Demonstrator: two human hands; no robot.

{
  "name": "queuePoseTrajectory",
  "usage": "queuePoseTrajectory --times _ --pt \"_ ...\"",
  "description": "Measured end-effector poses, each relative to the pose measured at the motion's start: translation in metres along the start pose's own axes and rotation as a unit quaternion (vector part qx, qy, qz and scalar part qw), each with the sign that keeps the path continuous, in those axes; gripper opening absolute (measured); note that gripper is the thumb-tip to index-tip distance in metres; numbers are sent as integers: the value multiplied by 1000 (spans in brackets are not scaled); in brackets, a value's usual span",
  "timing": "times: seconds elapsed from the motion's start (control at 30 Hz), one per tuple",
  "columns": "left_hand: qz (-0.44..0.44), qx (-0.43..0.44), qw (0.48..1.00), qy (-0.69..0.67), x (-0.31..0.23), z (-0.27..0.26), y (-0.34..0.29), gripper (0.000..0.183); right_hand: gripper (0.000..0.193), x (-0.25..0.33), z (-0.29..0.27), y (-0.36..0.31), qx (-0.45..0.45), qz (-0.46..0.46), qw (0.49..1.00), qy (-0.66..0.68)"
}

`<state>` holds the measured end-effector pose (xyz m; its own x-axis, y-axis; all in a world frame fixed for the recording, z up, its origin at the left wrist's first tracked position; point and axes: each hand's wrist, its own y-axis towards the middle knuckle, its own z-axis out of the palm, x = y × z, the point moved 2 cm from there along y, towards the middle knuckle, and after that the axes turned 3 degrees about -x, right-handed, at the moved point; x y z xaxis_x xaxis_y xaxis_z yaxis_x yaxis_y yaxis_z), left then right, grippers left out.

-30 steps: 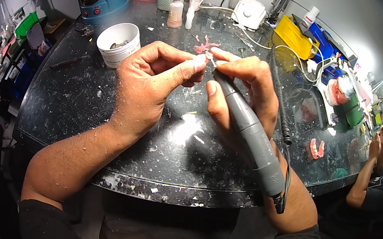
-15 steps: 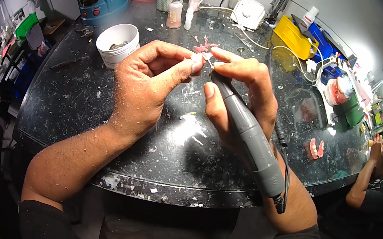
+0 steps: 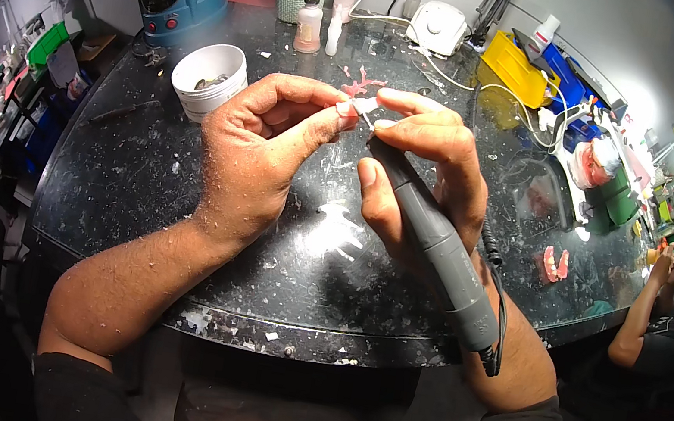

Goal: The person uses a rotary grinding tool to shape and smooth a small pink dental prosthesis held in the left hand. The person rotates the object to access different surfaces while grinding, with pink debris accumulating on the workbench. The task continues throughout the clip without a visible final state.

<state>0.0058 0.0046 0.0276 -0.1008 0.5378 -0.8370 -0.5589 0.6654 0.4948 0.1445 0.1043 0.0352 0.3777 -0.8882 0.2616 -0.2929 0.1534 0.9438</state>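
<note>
My left hand [image 3: 255, 146] is closed, thumb and forefinger pinching a small whitish piece [image 3: 366, 105] that the fingertips largely cover. My right hand [image 3: 441, 156] grips a dark grey rotary handpiece [image 3: 444, 248], its body slanting down toward my right forearm and a coiled cord at its rear end. The thin metal bit [image 3: 364, 117] points at the small piece, close to the left fingertips; whether it touches cannot be made out. Just beyond the fingertips shows a pink branching piece [image 3: 362, 84], apparently on the bench. Pale dust speckles my left hand and forearm.
A white tub [image 3: 206, 108] with small items stands left of my hands. Behind are a blue machine [image 3: 184, 9], bottles [image 3: 308, 28] and a white control box [image 3: 437, 27]. Rightward are a yellow bin [image 3: 515, 67], a pink denture [image 3: 555, 265] and a masked person [image 3: 669, 321].
My right hand and the handpiece have shifted slightly, and the whitish piece and bit sit at a somewhat different angle. Both grips are kept.
</note>
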Motion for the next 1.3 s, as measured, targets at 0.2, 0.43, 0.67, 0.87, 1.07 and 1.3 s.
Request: queuePoseTrajectory --times 0.2,0.43,0.67,0.87,1.07,1.3 --pt "5 10 1000 5 1 -3 1 11 38 2 0 4 32 -32 999 -22" --pt "8 12 1000 7 1 -3 1 11 38 4 0 4 23 -15 999 -19" --pt "7 10 1000 12 0 -2 0 11 38 2 0 2 5 1 1000 -3" --pt "11 4 1000 16 0 -3 0 11 39 6 -1 4 18 -6 1000 -13" --pt "12 5 1000 13 1 -3 0 11 39 6 -1 6 32 -21 999 -19" --pt "7 8 1000 14 2 -4 1 11 36 8 -2 7 36 -19 999 -22"
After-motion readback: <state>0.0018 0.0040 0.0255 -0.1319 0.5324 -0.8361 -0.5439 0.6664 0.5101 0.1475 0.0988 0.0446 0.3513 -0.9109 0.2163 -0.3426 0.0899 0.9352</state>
